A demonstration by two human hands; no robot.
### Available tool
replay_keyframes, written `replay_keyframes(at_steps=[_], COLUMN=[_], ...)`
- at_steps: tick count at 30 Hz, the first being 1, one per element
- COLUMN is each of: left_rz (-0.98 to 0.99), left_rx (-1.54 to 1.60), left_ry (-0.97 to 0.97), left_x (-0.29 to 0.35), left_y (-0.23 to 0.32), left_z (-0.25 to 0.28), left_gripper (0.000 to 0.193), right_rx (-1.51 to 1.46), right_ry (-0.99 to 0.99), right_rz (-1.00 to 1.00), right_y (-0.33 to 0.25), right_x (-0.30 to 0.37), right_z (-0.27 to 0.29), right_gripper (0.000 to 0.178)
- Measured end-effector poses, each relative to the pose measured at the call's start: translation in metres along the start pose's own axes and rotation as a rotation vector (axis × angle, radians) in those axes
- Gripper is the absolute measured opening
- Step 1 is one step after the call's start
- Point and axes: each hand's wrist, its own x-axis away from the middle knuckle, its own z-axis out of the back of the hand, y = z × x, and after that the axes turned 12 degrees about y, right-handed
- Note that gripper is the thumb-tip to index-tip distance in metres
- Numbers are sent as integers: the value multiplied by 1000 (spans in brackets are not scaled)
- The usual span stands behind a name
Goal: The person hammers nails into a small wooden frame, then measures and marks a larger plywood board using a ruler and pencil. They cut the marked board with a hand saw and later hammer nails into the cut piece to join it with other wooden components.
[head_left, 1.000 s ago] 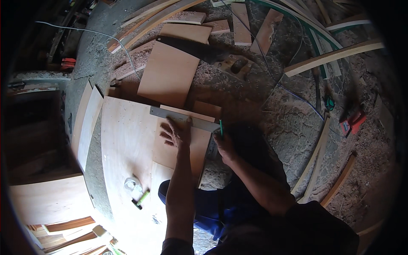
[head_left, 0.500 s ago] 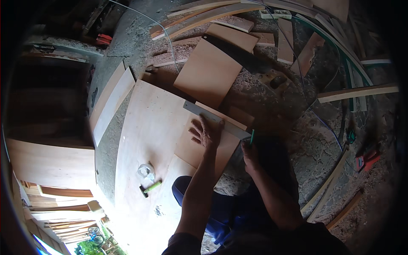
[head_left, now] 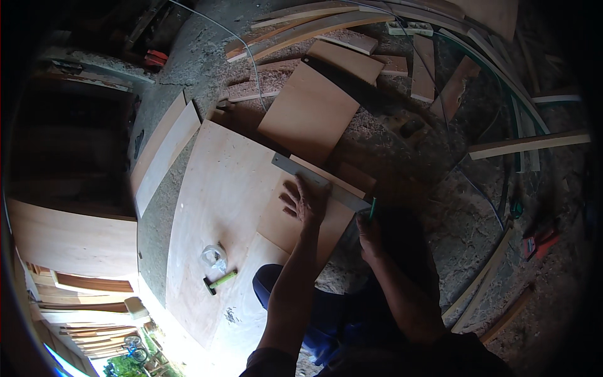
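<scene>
My left hand [head_left: 308, 202] lies with its fingers spread over a flat grey metal ruler [head_left: 342, 196] and the small plywood piece [head_left: 270, 217] beneath it. The ruler runs slantwise along that piece's far edge and has a hole at its left end. My right hand [head_left: 369, 232] is closed round a green pencil [head_left: 374, 208], which stands upright beside the ruler's right end. Whether its tip touches the wood is hidden. Under the small piece rests a large plywood sheet [head_left: 213, 169]. A hammer with a green handle [head_left: 223, 280] and a clear plastic bag [head_left: 214, 257] lie on the sheet.
Beyond the sheet, a handsaw [head_left: 342, 80] lies across another plywood panel [head_left: 311, 103]. Wood strips [head_left: 527, 144] and a white power strip [head_left: 409, 28] lie among cables on the dusty floor. A red tool [head_left: 540, 244] sits at right; my knee [head_left: 267, 279] is beside the sheet.
The pencil's top has dropped slightly, and my right hand has shifted a little. My left hand stays on the ruler. The whole view has moved slightly.
</scene>
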Motion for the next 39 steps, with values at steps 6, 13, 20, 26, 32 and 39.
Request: replay_keyframes(at_steps=[6, 13, 20, 26, 32, 39], left_rz=[9, -2, 7, 12, 7, 22], left_rx=[-24, -63, -70, -49, 3, 53], left_ry=[17, 37, 22, 31, 26, 66], left_x=[-2, -5, 0, -1, -4, -2], left_y=[1, -4, -4, -6, -1, -23], left_z=[1, -8, -15, -7, 4, 12], left_gripper=[117, 118, 117, 116, 114, 107], right_rx=[-31, 173, 82, -7, 458, 526], right_ry=[-15, 166, 159, -99, -286, -603], right_rz=[62, 10, 141, 151, 602, 582], right_y=[-5, -26, -39, -89, -101, -136], right_x=[7, 28, 55, 26, -60, -40], right_z=[-3, -13, 3, -12, -80, -164], right_gripper=[24, 33, 41, 37, 34, 32])
